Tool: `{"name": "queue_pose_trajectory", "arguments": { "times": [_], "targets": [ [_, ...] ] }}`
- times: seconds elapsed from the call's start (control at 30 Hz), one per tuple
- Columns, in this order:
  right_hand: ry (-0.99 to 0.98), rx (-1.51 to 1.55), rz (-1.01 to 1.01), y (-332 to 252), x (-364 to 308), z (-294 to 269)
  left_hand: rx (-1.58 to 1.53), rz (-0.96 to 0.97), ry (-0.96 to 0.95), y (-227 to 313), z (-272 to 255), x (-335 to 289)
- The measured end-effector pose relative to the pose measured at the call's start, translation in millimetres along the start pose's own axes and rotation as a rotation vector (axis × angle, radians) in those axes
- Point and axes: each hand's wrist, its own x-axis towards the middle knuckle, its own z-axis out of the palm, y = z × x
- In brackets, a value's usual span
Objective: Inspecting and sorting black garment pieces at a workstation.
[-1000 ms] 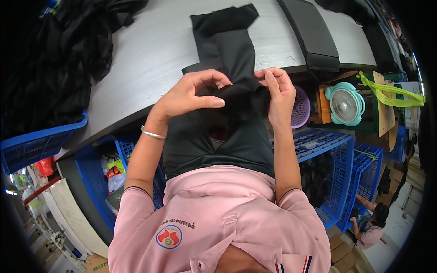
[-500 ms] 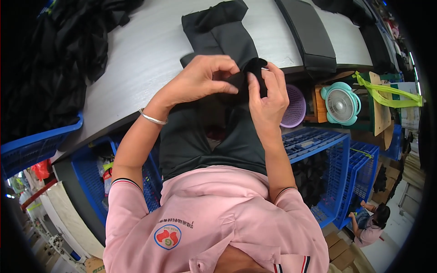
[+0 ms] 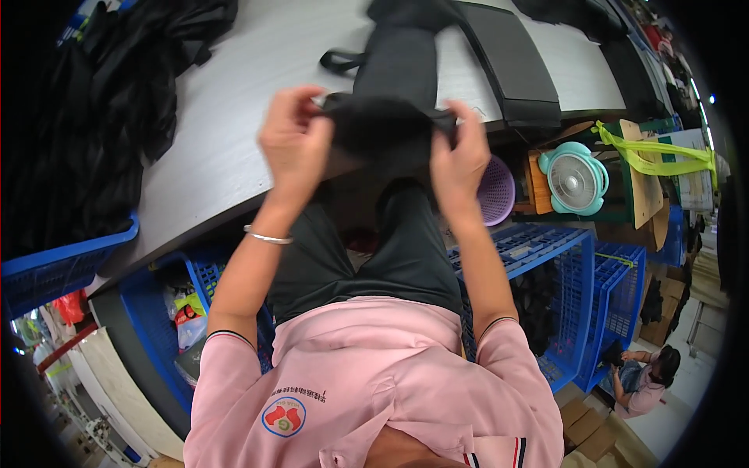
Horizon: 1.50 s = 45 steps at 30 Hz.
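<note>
A black fabric piece (image 3: 396, 70) stretches over the near edge of the table, its far end smeared by motion. A small black strap loop (image 3: 341, 62) sticks out from its left side. My left hand (image 3: 293, 148) is closed on the left corner of the piece's near end, fingers slightly blurred. Across from it, my right hand (image 3: 462, 156) grips the right corner between thumb and fingers. The near end hangs spread between both hands, above my lap.
Black fabric lies heaped (image 3: 94, 117) on the left, by a blue crate (image 3: 70, 248). Flat black panels (image 3: 511, 66) rest on the table to the right. Beside it are a purple basket (image 3: 497, 191), a teal fan (image 3: 575, 179) and blue crates (image 3: 538, 249). Another person (image 3: 640, 382) sits at the lower right.
My hands have moved apart, the left one leftward, drawing the near end of the fabric wide. The piece's far end has shifted away, and the strap loop now shows.
</note>
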Motion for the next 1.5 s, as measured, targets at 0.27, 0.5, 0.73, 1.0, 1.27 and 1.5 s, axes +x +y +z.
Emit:
{"name": "queue_pose_trajectory", "arguments": {
  "times": [0.27, 0.5, 0.73, 1.0, 1.27, 1.5],
  "targets": [
    [-0.07, -0.164, -0.001, 48, 82, -42, 0.0, -0.055, -0.021, 1, -7, 11],
    [-0.206, -0.68, 0.08, 119, 113, -55, 0.086, -0.061, 0.045, 14, -22, 5],
    [0.134, -0.493, 0.047, 105, 100, -82, -0.314, -0.053, -0.128, 44, -13, -46],
    [-0.291, 0.072, -0.189, -86, -44, -100, -0.934, -0.533, -0.571, 35, 32, -85],
    [-0.438, 0.558, 0.464, -86, -104, -98, -1.186, -0.619, -0.59, 65, 9, -91],
    [-0.209, 0.284, 0.296, -93, -114, -84, -1.057, -0.76, -0.463, 68, -5, -98]
  ]
}}
